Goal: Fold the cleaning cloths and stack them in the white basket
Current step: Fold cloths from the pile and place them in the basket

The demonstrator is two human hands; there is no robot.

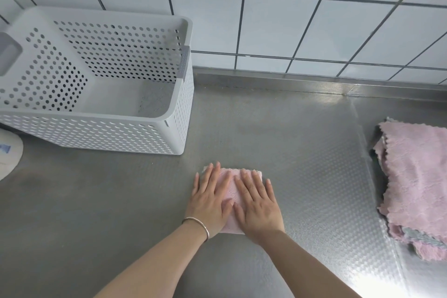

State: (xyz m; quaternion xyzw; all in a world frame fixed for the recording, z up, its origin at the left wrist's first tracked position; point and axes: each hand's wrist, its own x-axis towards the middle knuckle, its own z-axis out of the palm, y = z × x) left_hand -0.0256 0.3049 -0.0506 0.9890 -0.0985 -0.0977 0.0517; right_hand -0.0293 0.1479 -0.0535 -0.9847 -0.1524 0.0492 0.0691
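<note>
Left hand (211, 201) and right hand (257, 203) press folded pink cloth (229, 185) flat, fingers (251, 182) straight, holding nothing; recommend firm, even creasing before lifting.

Left hand (211, 197) and right hand (257, 203) side by side, palms down, fingers straight.

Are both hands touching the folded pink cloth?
Touching. Head view: left hand and right hand lie flat on the folded pink cloth.

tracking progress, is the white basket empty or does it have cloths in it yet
Empty: the white basket shows only its bare floor; no folded cloth is inside.
</note>
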